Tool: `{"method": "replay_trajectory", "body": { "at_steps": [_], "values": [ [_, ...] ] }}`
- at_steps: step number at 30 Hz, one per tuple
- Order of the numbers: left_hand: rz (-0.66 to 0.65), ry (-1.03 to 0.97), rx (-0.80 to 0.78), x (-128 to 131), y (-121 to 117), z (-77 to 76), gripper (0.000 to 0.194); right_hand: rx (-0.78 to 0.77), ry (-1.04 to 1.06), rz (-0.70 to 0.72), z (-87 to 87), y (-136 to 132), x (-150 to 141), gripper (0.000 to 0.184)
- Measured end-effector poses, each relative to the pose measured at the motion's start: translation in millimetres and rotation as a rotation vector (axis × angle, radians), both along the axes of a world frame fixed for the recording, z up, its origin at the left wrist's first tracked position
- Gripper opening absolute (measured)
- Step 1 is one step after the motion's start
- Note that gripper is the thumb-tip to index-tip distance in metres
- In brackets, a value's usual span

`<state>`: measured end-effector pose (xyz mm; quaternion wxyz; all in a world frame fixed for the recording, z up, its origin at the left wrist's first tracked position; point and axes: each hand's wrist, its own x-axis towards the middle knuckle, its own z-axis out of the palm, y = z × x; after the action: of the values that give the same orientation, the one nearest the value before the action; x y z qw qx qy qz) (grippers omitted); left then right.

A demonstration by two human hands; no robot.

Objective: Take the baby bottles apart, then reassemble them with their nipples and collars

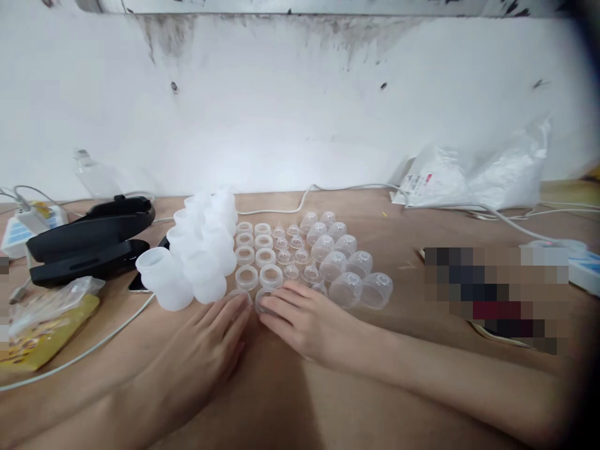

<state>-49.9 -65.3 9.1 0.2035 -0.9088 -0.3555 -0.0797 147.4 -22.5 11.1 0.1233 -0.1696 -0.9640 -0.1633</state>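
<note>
My left hand rests low on the table, its fingers closed together over the edge of a clear screw ring. Close beside it, my right hand has its fingers bent down over another screw ring, partly covering it. Beyond both hands stand two columns of matching screw rings. To their right are two columns of clear bottle nipples, the nearest partly behind my right hand. Clear dome caps form two columns farther right. Frosted white baby bottles, open at the top, stand in rows on the left.
At the left lie a black case, a yellow plastic bag, a partly hidden phone and a power strip. A white cable crosses the table. Plastic bags lean on the wall. A blurred-out item lies right.
</note>
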Motion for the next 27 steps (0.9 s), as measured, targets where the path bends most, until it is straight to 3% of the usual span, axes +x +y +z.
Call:
{"method": "replay_trajectory", "body": {
  "at_steps": [5,13,27],
  "values": [
    [-0.043,0.044,0.013,10,3,10.4,0.033,0.015,0.026,-0.053,0.1,-4,7,0.023],
    [0.009,0.015,-0.073,7,9,5.1,0.035,0.048,0.028,-0.062,-2.0,1,0,0.021],
    [0.040,0.095,-0.060,11,11,14.7,0.038,0.025,-0.007,-0.087,-0.8,9,-4,0.013]
  ]
}}
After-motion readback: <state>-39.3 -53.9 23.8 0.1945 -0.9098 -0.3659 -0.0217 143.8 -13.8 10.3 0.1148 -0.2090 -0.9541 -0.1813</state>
